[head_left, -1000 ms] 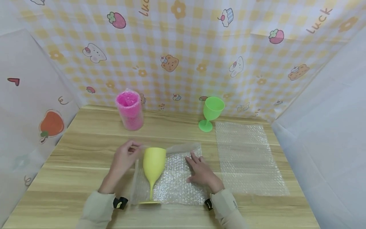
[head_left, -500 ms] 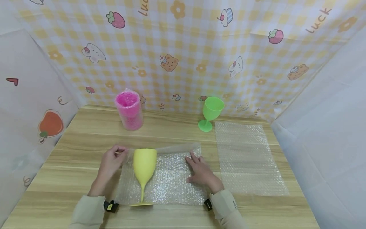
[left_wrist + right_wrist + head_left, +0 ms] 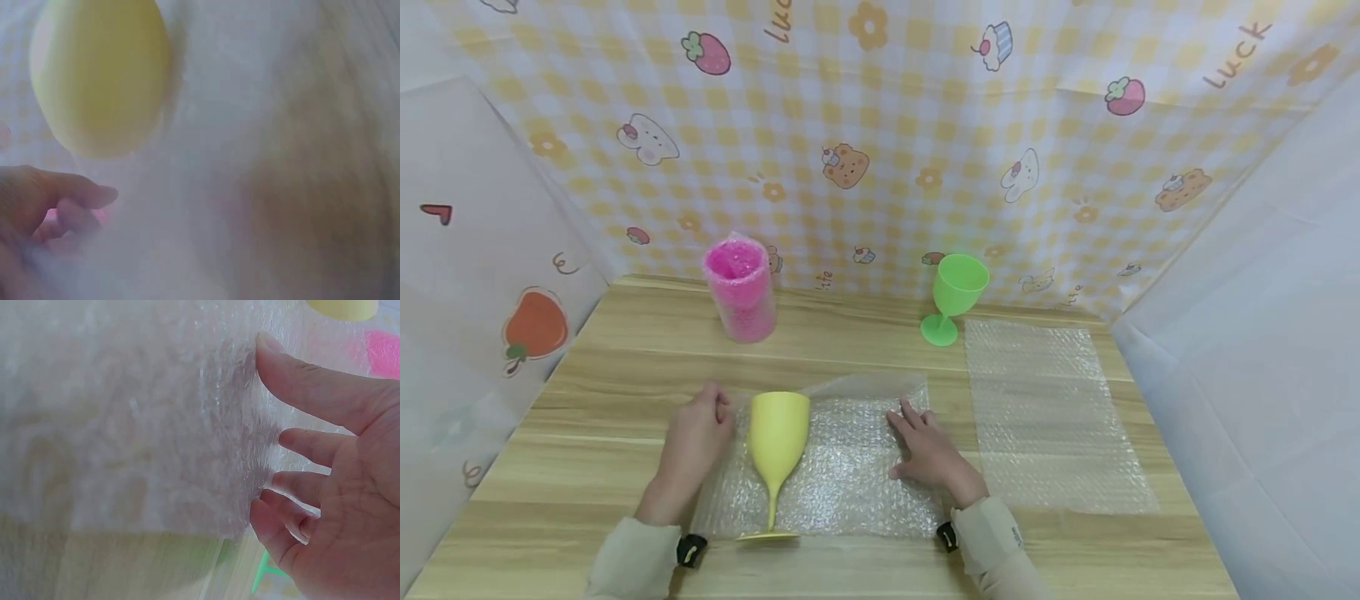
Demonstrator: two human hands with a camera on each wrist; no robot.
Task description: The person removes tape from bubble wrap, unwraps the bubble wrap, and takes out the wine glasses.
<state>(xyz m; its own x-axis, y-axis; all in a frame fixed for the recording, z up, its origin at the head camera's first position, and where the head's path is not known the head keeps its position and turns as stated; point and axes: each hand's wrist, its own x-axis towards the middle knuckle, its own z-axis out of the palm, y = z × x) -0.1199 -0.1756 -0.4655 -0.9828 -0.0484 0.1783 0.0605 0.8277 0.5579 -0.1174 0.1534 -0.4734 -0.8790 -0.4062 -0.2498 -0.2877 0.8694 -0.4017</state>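
A yellow goblet (image 3: pixel 778 433) lies on its side on a sheet of bubble wrap (image 3: pixel 850 467), its foot reaching just past the sheet's near edge. At the sheet's left edge, my left hand (image 3: pixel 692 433) pinches the bubble wrap beside the goblet's bowl. In the left wrist view, the fingers (image 3: pixel 81 187) are bent below the yellow bowl (image 3: pixel 100 75), the lower ones partly hazed by the film. My right hand (image 3: pixel 928 450) rests on the sheet's right part with fingers spread. In the right wrist view, its fingertips (image 3: pixel 284 437) touch the bubble wrap.
A pink cup (image 3: pixel 748 317) wrapped in bubble wrap stands at the back left. Toward the back right a green goblet (image 3: pixel 958 283) stands upright. A second bubble wrap sheet (image 3: pixel 1052 417) lies flat on the wooden table (image 3: pixel 572 467) at the right. A patterned cloth (image 3: pixel 895 100) hangs behind.
My left hand has moved left, drawing the sheet's left edge out, and has turned over more. The yellow goblet has shifted left with it. The right hand stays in place.
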